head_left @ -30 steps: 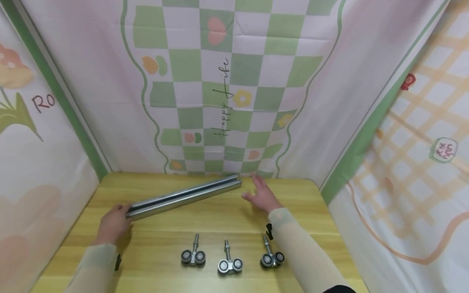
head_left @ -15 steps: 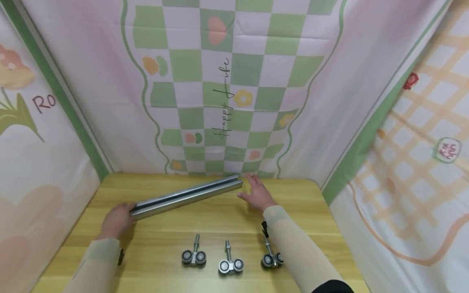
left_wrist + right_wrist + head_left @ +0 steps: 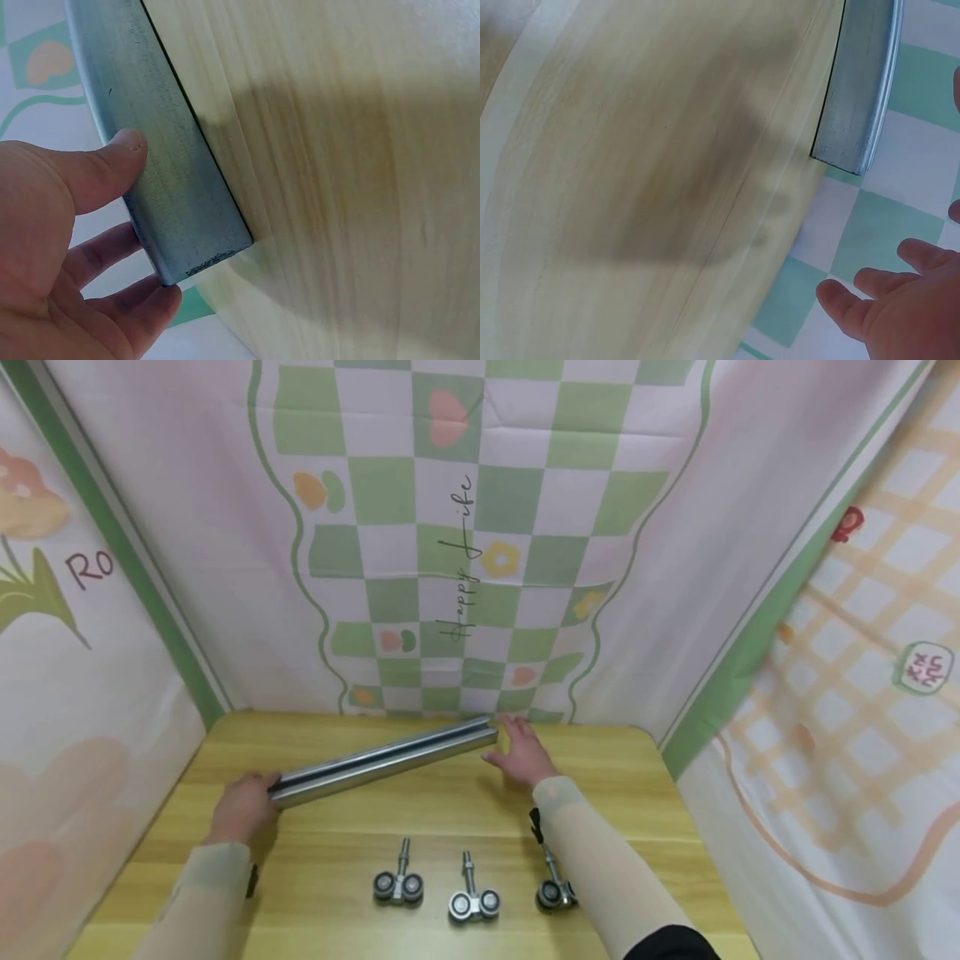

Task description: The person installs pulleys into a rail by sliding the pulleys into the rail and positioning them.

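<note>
"While you look at the room, what closes it in?"

"Printed cloth: a back cloth (image 3: 442,560) with green and white checks and 'Happy Life' running sideways, a left cloth (image 3: 82,693) with a flower, and a right cloth (image 3: 847,710) with an orange lattice."

"And the surface (image 3: 600,760)?"

"Yellowish wood with streaky grain, rounded at its back corners. The metal rail (image 3: 386,767) slants across its rear part, right end farther back."

"Who has hold of it?"

"The left hand (image 3: 243,808), pinching the left end between thumb and fingers. The right hand (image 3: 522,758) is near the other end, apart from it, fingers spread; its shadow falls on the wood."

"Anything closer to the person?"

"Three roller trolleys: left (image 3: 398,878), middle (image 3: 472,897) and right (image 3: 550,893), stems pointing backward. The right sleeve (image 3: 600,860) partly hides the last."
</note>
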Demonstrator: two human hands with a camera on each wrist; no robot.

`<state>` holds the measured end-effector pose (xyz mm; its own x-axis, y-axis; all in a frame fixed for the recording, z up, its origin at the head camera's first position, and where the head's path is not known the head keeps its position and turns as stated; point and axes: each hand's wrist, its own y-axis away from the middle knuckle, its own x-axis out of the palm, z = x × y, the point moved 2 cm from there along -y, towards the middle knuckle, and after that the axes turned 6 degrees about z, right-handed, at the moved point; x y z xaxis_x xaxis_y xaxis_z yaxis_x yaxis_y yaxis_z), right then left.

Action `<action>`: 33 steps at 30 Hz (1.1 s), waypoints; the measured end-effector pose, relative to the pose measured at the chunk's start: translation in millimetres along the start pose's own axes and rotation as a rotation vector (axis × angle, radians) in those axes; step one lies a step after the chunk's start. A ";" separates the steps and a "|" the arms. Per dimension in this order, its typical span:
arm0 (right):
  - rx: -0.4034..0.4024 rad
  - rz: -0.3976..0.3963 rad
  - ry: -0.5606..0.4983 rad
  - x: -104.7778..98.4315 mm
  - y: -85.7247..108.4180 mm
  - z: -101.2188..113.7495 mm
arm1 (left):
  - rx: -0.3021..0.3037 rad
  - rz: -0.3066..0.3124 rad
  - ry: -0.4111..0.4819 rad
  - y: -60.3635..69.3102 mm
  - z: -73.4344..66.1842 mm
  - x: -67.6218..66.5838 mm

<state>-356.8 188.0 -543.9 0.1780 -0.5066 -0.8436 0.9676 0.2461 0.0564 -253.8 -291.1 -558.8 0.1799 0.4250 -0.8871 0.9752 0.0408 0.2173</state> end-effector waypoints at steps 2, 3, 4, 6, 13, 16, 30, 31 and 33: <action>-0.003 -0.002 0.005 0.1 -2.3 -0.8 | 0.007 -0.008 0.000 0.3 0.7 -0.2; -0.002 -0.003 0.003 -0.1 -3.1 -1.0 | 0.014 -0.013 0.000 0.1 1.1 0.0; -0.001 -0.003 0.003 -0.3 -4.0 -1.1 | 0.022 -0.020 -0.007 -0.2 1.3 -0.1; 0.000 -0.002 0.005 -0.9 -5.7 -1.7 | 0.030 -0.031 -0.024 -1.1 1.4 -0.6; 0.028 0.018 0.014 0.3 -14.3 -6.2 | 0.039 -0.035 -0.046 -4.8 4.4 -1.3; 0.037 0.025 0.021 2.0 -17.5 -7.9 | 0.045 -0.040 -0.051 -5.7 6.2 0.5; -0.004 0.149 0.027 20.9 -34.0 -11.6 | 0.058 -0.061 -0.049 0.2 0.2 -0.3; -0.010 0.156 0.027 23.3 -34.7 -11.4 | 0.059 -0.060 -0.055 0.7 -0.1 -0.3; -0.014 0.167 0.040 28.0 -35.3 -10.1 | 0.064 -0.063 -0.070 1.5 0.2 0.6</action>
<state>-387.8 173.5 -574.9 0.3288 -0.4245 -0.8436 0.9223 0.3363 0.1903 -252.2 -290.9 -559.1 0.1247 0.3590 -0.9250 0.9907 0.0068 0.1362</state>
